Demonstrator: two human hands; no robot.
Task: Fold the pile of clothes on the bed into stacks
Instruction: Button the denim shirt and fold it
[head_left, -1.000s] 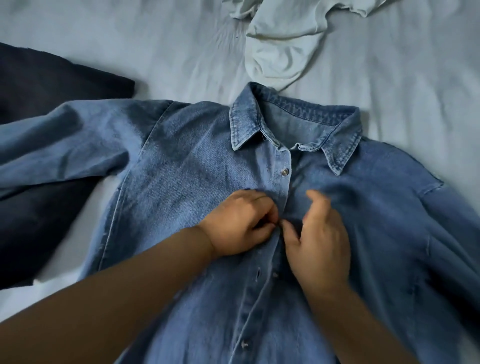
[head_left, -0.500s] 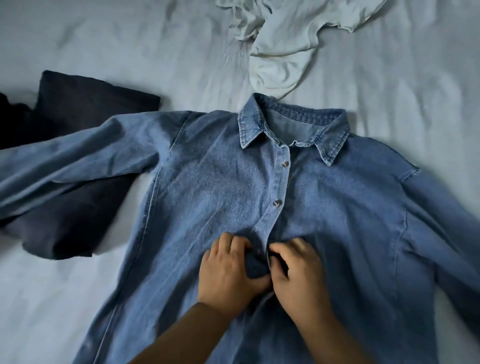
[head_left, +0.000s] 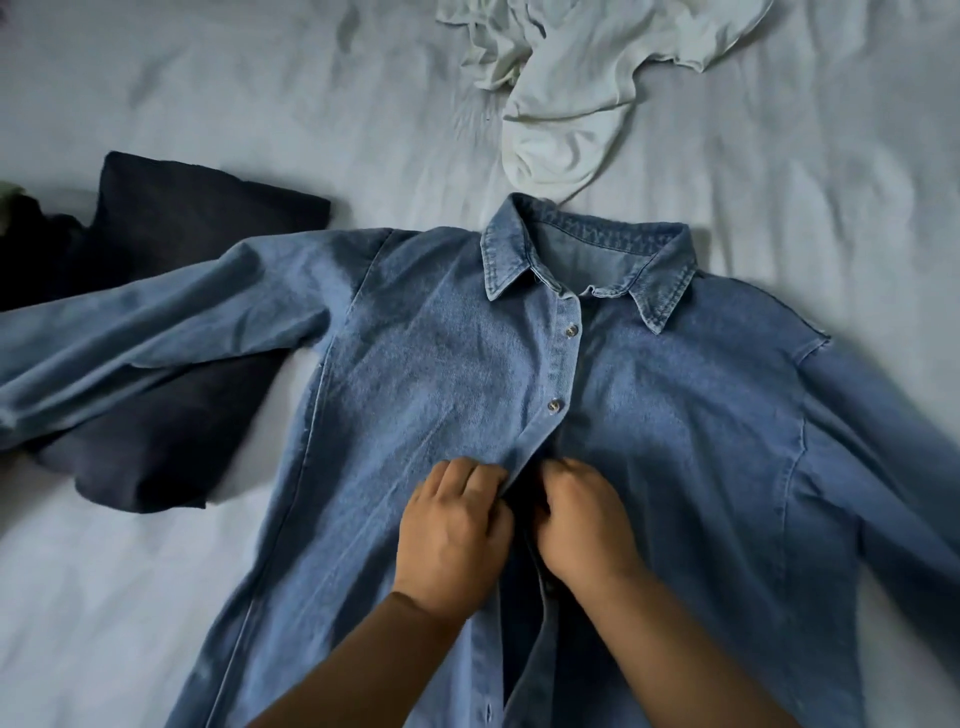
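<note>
A blue denim shirt (head_left: 415, 374) lies face up and spread out on the bed, collar away from me, sleeves out to both sides. Its top two buttons are fastened; below them the front gapes. My left hand (head_left: 452, 535) pinches the left edge of the shirt's front at mid chest. My right hand (head_left: 584, 525) grips the right edge directly opposite, its fingers curled into the cloth. The two hands nearly touch over the opening.
A dark navy garment (head_left: 156, 322) lies at the left, partly under the shirt's left sleeve. A crumpled white garment (head_left: 571, 93) sits beyond the collar. The pale sheet of the bed (head_left: 260, 93) is wrinkled all around.
Both hands have moved down the shirt's front from the second button to the spot below it. That second button now shows fastened. The view has pulled back a little.
</note>
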